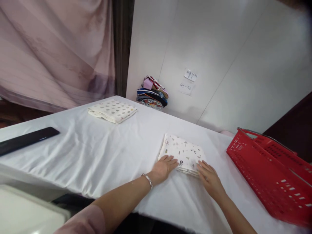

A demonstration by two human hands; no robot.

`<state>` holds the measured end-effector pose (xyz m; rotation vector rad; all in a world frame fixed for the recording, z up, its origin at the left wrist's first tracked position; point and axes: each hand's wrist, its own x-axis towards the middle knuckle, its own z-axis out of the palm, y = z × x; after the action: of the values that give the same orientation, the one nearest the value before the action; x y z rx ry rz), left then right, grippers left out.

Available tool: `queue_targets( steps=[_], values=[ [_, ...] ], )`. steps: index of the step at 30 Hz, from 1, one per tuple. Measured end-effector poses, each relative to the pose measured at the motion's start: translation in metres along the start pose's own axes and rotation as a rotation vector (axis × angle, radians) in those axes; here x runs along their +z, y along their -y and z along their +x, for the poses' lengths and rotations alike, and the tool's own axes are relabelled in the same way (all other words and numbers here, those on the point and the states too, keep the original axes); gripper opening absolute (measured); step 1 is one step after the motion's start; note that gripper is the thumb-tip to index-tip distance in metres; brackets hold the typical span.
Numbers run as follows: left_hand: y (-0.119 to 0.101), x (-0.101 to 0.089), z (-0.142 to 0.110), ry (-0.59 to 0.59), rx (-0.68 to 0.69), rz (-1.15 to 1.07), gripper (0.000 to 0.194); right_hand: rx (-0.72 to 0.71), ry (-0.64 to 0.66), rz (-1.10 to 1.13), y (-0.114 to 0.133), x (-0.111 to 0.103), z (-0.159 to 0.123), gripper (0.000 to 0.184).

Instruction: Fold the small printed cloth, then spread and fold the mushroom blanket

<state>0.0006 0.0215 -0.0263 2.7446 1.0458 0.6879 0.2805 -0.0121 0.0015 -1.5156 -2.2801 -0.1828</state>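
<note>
A folded white cloth with small printed figures (184, 151) lies flat in front of me on the white-covered table (80, 152). My left hand (163, 169) rests at its near left corner, fingers stretched out with the tips on the fabric. On the right side, my right hand (210, 178) touches the near right edge, its fingers extended too. Neither hand grips the cloth. Farther back on the left lies a second folded cloth, cream with grey printed shapes (113, 110), away from both hands.
A red perforated basket (270, 175) stands at the table's right end. A long black flat object (26, 139) lies at the left. Beyond the far edge is a stack of folded fabrics (152, 92) against the wall, near paper labels (190, 75). A pink curtain (56, 52) hangs at the back left.
</note>
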Motion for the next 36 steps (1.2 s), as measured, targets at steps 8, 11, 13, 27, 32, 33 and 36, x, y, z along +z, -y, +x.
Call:
queue_targets(
  steps=[8,11,13,27,32,33,36],
  values=[
    [0.002,-0.004,-0.005,-0.060,0.001,-0.025,0.050,-0.086,0.115,-0.021,0.052,0.036,0.033,0.042],
    [0.005,-0.018,-0.009,-0.129,-0.040,-0.091,0.036,-0.093,0.104,-0.033,0.048,0.046,0.028,0.043],
    [0.009,-0.029,-0.011,-0.173,-0.123,-0.151,0.026,-0.097,0.093,-0.029,0.046,0.047,0.025,0.043],
    [0.038,-0.042,0.015,-0.261,-0.763,-0.356,0.024,-0.017,0.116,0.061,0.048,0.040,0.026,0.042],
    [0.037,-0.023,0.023,-0.279,-0.720,-0.256,0.019,0.051,0.115,0.188,0.042,0.033,0.049,0.034],
    [0.036,-0.020,0.022,-0.294,-0.708,-0.239,0.019,0.048,0.087,0.213,0.040,0.035,0.058,0.033],
    [0.036,-0.015,0.018,-0.288,-0.675,-0.229,0.018,0.025,-0.024,0.213,0.039,0.047,0.095,0.032]
  ],
)
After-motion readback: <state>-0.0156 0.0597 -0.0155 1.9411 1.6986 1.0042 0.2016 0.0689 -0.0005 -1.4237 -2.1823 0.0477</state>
